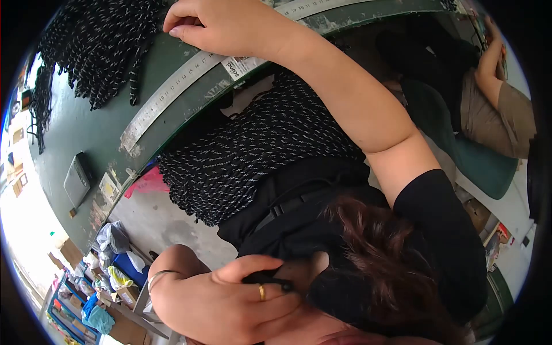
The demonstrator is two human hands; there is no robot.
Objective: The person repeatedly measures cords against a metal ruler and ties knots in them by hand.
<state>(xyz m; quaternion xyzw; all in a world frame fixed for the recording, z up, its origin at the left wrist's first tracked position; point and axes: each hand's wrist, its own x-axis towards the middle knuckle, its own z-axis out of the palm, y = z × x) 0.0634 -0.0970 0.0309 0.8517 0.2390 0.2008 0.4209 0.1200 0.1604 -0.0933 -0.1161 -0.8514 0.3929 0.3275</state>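
My right hand (210,26) reaches over the green tabletop (95,129), fingers curled and thumb close to them. Whatever its fingertips might pinch is hidden. Just left of them lies a bundle of black cords with white flecks (103,49). Under my right wrist runs a long metal ruler (172,92). My left hand (247,305), with a ring and a bangle, is raised close to my upper chest. Its fingers close round a small black object (282,285) that I cannot identify. More flecked black cords (247,155) are spread across my lap.
A small grey box-like object (77,181) sits by the table's edge. Below left are bags (112,238), cardboard boxes (129,328) and a blue shelf frame (63,316). At the right, another person (489,115) is seated near a green chair (489,167).
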